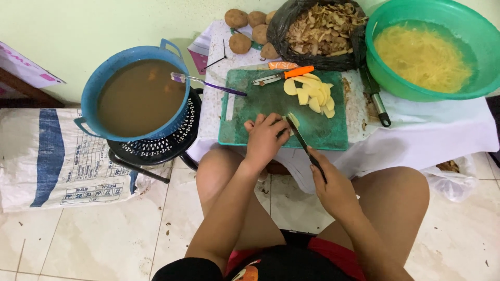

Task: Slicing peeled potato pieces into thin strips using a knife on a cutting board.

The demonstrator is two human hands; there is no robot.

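Note:
My left hand [264, 138] presses a pale yellow potato piece [294, 120] onto the green cutting board [250, 125]. My right hand [333, 184] grips the black handle of a knife [302, 140], whose blade runs up to the potato piece beside my left fingers. A pile of potato slices [311, 93] lies at the board's far right side. An orange-handled peeler [284, 74] rests along the board's far edge.
A blue pot of brown water [136, 96] with a purple-handled tool sits left on a black stool. A green basin [432, 49] of shredded potato in water stands at the right. Whole potatoes [245, 31], a black bag of peels [320, 31] and a white sack [52, 156] lie around.

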